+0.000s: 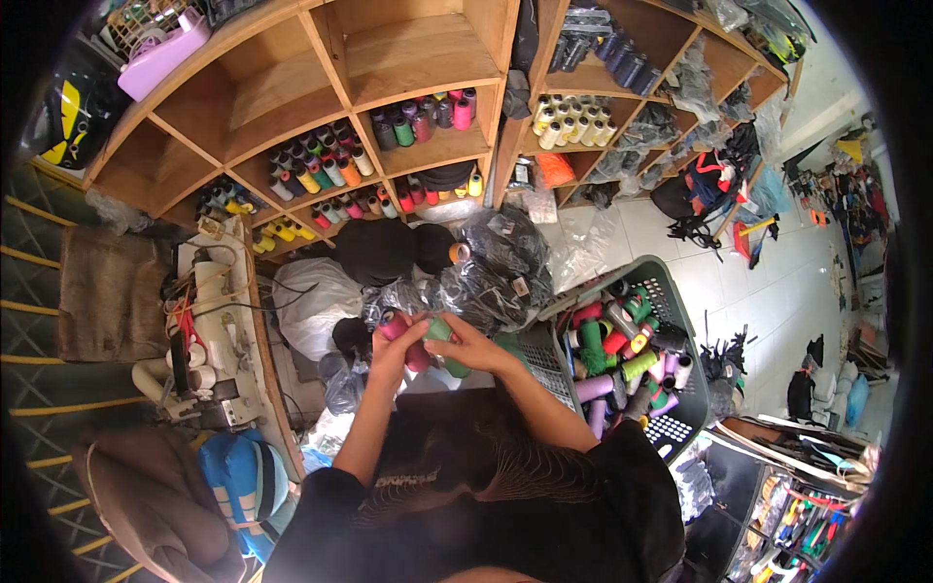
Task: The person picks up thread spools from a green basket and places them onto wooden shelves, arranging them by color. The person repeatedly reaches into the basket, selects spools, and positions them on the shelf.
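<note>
Both of my hands are held out close together in front of my body. My left hand [386, 358] is wrapped round a dark pink thread cone [394, 325], whose lower end shows beyond the fingers. In my right hand [478, 350] is a green thread cone [439, 330], gripped next to the pink one. To the right stands a dark grey plastic crate [692, 335] with perforated walls, heaped with thread cones [639, 367] in green, purple, red and other colours.
Wooden shelves [389, 92] ahead hold rows of thread cones [316, 163]. Black plastic bags [501, 267] and a white bag [316, 306] lie on the floor before them. At left is a sewing machine [212, 311] on a table. A blue cushion-like bundle [238, 481] sits at lower left.
</note>
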### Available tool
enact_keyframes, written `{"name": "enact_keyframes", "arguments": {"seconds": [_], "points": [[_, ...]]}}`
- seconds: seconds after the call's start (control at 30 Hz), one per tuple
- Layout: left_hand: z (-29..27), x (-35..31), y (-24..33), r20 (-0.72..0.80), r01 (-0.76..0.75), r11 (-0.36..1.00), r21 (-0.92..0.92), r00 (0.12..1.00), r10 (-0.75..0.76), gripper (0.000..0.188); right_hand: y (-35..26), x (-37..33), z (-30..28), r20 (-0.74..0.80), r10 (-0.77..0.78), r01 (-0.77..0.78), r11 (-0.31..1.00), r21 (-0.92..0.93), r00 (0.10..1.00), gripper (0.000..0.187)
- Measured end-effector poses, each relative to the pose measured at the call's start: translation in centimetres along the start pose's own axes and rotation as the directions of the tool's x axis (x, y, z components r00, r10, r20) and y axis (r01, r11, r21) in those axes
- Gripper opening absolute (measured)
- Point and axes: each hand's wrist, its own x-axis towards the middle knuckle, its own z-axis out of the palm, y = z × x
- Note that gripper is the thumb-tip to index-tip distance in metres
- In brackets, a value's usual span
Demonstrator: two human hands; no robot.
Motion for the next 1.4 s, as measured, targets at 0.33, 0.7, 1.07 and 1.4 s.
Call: {"name": "enact_keyframes", "arguments": {"seconds": [0.33, 0.7, 1.07, 1.4], "points": [[-6.9, 1.4, -5.6, -0.378, 0.181, 0.977, -0.112, 0.902, -0.21, 0.021, 7.0, 9.1, 0.1, -0.319, 0.141, -0.18, 0.979, -0.095, 0.937, 0.068], [-20.7, 12.4, -21.7, -0.349, 0.132, 0.951, -0.28, 0.909, -0.229, 0.02, 31.7, 21.8, -1.0, -0.48, 0.188, -0.241, 0.969, -0.051, 0.857, 0.069], [-24.6, 26.0, -40.2, -0.192, 0.183, 0.914, -0.363, 0.945, -0.265, 0.015, 45.3, 29.0, -3.5, -0.471, 0.044, -0.036, 0.999, 0.025, 0.881, 0.053], [-24.3, 23.2, -39.7, -0.104, -0.027, 0.92, -0.391, 0.995, -0.015, 0.031, 44.9, 22.3, -5.5, -0.448, -0.072, 0.244, 0.909, 0.339, 0.891, 0.041]]}}
